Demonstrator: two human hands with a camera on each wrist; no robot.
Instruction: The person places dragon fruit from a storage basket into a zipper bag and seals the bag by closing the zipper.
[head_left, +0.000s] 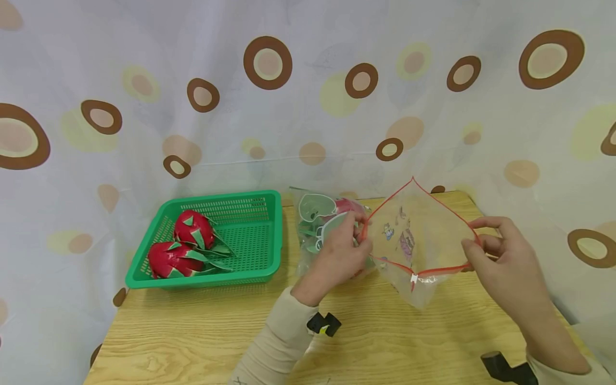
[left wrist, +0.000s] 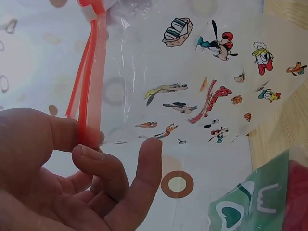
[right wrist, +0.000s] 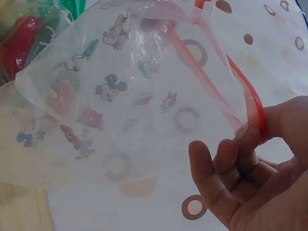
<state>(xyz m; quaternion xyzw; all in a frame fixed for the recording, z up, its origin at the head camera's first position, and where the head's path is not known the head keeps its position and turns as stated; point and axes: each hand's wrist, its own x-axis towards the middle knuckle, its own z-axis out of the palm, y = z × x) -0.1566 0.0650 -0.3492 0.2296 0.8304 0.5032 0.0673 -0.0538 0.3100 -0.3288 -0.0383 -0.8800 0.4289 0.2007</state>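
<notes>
A clear zip bag (head_left: 418, 235) with a red zip edge and cartoon prints is spread wide at its mouth above the table. My left hand (head_left: 339, 256) pinches the left end of the red edge; in the left wrist view its thumb and fingers (left wrist: 151, 163) close on the strip. The right end is pinched by my right hand (head_left: 510, 267), seen also in the right wrist view. A white slider (head_left: 414, 278) sits at the middle of the near edge. Behind my left hand lies another clear bag (head_left: 308, 214) with green and white prints and something red inside.
A green plastic basket (head_left: 250, 275) stands at the left of the wooden table (head_left: 192, 331). Two red dragon fruits (head_left: 194, 229) with green leafy scales lie in its left part. A patterned curtain (head_left: 308, 96) hangs right behind the table.
</notes>
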